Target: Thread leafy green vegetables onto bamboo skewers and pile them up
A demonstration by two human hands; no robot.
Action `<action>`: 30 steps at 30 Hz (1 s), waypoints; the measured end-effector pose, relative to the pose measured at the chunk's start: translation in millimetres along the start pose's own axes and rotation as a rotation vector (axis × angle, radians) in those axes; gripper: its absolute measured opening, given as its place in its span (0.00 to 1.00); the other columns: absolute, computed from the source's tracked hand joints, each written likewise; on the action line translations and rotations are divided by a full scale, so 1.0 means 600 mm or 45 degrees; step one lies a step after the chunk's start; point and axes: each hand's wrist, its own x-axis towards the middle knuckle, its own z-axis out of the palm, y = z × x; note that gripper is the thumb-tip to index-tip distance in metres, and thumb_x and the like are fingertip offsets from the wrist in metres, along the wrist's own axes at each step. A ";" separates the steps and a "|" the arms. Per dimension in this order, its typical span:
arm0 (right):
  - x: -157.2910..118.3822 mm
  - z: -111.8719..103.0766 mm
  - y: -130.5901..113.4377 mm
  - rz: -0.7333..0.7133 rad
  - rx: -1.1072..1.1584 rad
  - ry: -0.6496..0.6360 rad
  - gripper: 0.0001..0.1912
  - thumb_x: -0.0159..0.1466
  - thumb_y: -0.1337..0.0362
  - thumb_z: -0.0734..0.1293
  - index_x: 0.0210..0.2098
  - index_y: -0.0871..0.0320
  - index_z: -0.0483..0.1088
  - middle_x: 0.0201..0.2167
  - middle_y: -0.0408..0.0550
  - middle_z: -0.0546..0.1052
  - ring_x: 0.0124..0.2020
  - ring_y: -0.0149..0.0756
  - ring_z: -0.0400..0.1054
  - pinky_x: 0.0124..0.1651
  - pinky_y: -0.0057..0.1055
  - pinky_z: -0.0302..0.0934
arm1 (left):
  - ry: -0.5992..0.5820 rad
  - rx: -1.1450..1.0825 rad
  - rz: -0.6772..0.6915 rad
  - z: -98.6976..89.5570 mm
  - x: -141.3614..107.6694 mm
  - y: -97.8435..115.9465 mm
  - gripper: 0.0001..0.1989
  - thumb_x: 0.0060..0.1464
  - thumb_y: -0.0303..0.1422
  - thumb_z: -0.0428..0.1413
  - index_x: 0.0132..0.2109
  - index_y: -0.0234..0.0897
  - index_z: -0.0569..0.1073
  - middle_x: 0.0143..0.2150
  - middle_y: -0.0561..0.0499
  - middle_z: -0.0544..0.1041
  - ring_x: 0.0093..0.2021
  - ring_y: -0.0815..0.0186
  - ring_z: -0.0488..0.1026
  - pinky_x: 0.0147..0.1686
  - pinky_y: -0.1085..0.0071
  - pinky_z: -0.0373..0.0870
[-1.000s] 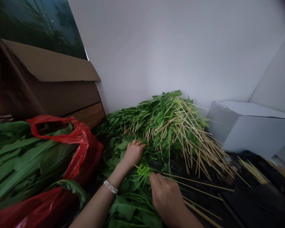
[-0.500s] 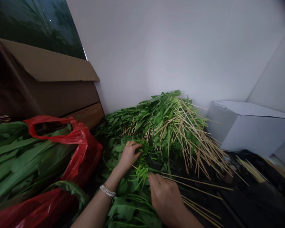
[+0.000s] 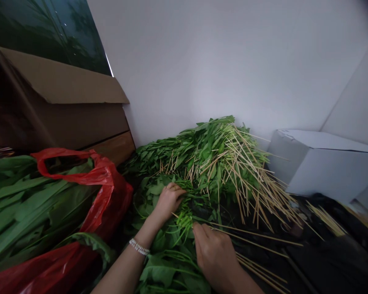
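My left hand (image 3: 170,199), with a pale beaded bracelet at the wrist, bends its fingers down onto the thin green stems (image 3: 188,187) of loose leafy greens. Its fingertips are pinched together there, partly hidden. Just below and to the right, my right hand (image 3: 215,250) is closed around a thin bamboo skewer. A bright green bunch of folded stems (image 3: 184,221) is threaded on that skewer, its tip showing to the left. More leafy greens (image 3: 159,269) lie under both hands. Several bare skewers (image 3: 260,267) lie beside and beneath the right hand.
Behind the hands, a heap of skewered greens (image 3: 208,143) leans by the white wall, sticks pointing right. A red plastic bag (image 3: 106,192) of large leaves is at left, before a cardboard box (image 3: 73,118). At right stand a white box (image 3: 331,167) and another skewer bundle (image 3: 326,218).
My left fingers have drawn closer together over the stems, and the hand has shifted slightly right. My right hand and the threaded bunch have stayed nearly in place.
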 end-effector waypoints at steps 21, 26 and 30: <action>-0.001 0.005 0.002 0.001 0.034 0.024 0.10 0.60 0.76 0.57 0.37 0.57 0.65 0.24 0.43 0.71 0.21 0.32 0.66 0.25 0.29 0.46 | 0.166 0.110 -0.169 0.002 0.000 0.009 0.07 0.51 0.30 0.60 0.39 0.39 0.79 0.36 0.46 0.76 0.42 0.57 0.68 0.42 0.64 0.63; -0.001 0.003 0.003 0.018 0.070 0.008 0.09 0.62 0.75 0.56 0.34 0.58 0.64 0.24 0.43 0.71 0.22 0.30 0.66 0.25 0.28 0.48 | 0.604 -0.242 -0.142 -0.026 0.002 0.019 0.06 0.53 0.33 0.58 0.38 0.38 0.79 0.39 0.47 0.76 0.43 0.60 0.69 0.46 0.64 0.64; 0.002 0.000 0.006 0.035 0.101 0.022 0.11 0.64 0.74 0.54 0.35 0.58 0.65 0.24 0.44 0.72 0.23 0.30 0.67 0.27 0.27 0.50 | 0.784 -0.637 -0.320 -0.052 -0.003 0.044 0.11 0.54 0.37 0.57 0.41 0.36 0.77 0.36 0.48 0.78 0.36 0.64 0.72 0.39 0.69 0.67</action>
